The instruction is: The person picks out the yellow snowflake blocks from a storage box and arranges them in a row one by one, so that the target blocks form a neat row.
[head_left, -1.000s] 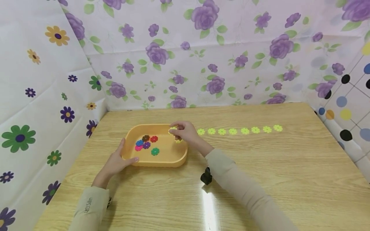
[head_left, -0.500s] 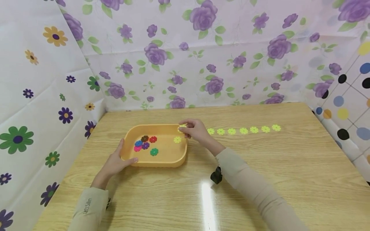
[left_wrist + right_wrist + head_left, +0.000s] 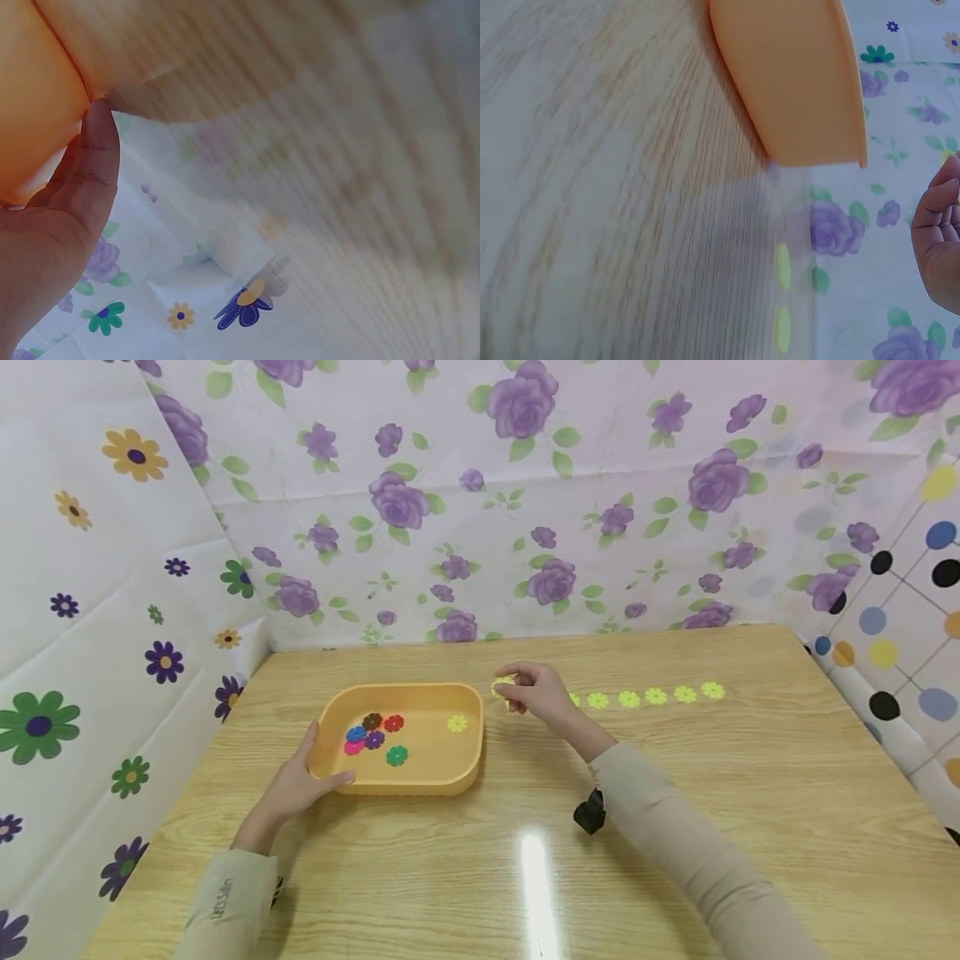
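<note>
My left hand (image 3: 296, 783) grips the near left corner of an orange plastic tray (image 3: 431, 764), thumb over the rim and fingers along the outer wall. In the left wrist view, fingers (image 3: 96, 150) lie against the tray's side (image 3: 37, 90). Just right of the tray, my right hand (image 3: 546, 700) pinches a yellow flower-shaped disc (image 3: 501, 687) between thumb and fingers, above the table. Another yellow disc (image 3: 457, 723) lies in the tray's right part. On its left are red (image 3: 393, 723), green (image 3: 397, 756), brown, blue, purple and pink discs.
A row of yellow discs (image 3: 656, 696) runs along the back of the wooden table (image 3: 420, 877), its left end hidden behind my right hand. Flowered sheets (image 3: 450, 527) hang at the back and left. A black object (image 3: 590, 812) shows under the right cuff.
My right hand has carried the yellow disc from over the tray, past its right rim, toward the row. The left hand has kept its hold on the tray.
</note>
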### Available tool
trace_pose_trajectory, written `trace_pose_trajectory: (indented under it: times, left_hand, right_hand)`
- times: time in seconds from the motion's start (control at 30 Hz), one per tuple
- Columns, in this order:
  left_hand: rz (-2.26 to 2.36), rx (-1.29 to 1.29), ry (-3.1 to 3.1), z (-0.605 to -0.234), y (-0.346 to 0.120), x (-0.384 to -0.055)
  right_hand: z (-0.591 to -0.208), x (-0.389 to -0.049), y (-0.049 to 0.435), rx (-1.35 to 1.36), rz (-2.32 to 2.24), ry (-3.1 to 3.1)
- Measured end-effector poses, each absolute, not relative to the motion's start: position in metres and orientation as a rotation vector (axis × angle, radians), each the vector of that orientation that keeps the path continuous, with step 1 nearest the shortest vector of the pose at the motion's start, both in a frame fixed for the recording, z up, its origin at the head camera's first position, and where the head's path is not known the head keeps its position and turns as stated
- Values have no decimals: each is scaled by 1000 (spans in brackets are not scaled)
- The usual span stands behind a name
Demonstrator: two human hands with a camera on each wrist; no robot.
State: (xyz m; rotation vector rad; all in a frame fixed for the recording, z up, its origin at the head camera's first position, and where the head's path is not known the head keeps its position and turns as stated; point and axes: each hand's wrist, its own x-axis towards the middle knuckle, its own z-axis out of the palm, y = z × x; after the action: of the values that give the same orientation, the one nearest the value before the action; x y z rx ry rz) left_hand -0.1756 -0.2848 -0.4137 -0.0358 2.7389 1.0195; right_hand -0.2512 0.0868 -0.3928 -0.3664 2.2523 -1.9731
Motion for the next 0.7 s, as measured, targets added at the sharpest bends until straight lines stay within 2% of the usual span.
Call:
trace_pose_trajectory:
  times: [0.7]
  left_hand:
    - [1048,-4,2743,-415,-285,-176]
  right_hand:
    - [-401,-256,174,-193,-1901,2403]
